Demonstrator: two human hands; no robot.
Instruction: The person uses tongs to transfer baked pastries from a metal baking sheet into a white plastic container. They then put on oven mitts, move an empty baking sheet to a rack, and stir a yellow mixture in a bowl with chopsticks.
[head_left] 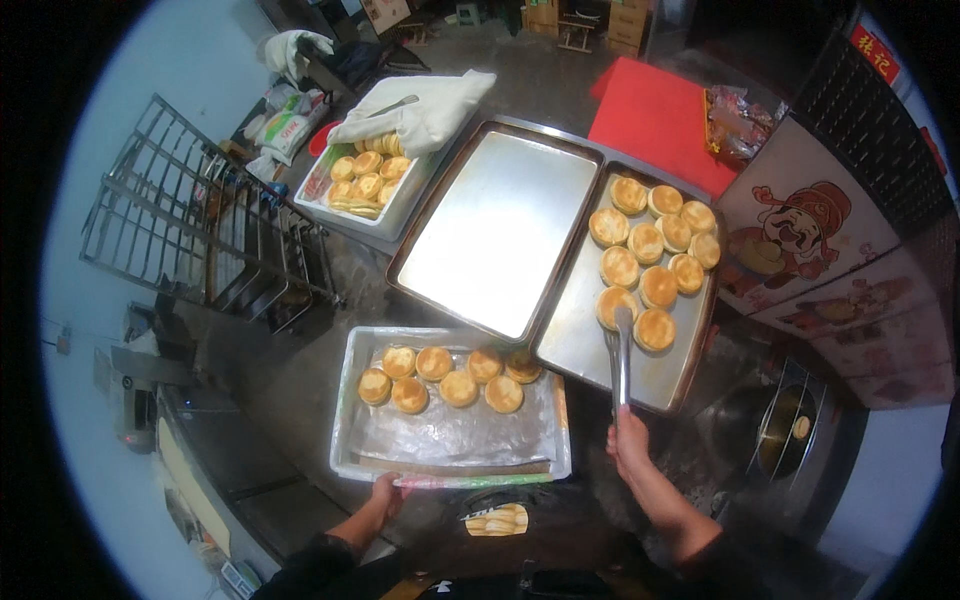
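My right hand is closed round the handles of metal tongs. The tongs' tips reach a golden round flatbread at the near end of several on the right baking tray; whether they pinch it I cannot tell. My left hand grips the near left rim of a shallow white plastic bin. Inside that bin, browned round flatbreads lie in two rough rows along the far side, on a clear plastic liner.
A second metal baking tray shows its shiny bare surface in the middle. Beyond it at left, a white tub holds more flatbreads under a cloth. A metal rack stands left, a red-covered table far right, illustrated panels at right.
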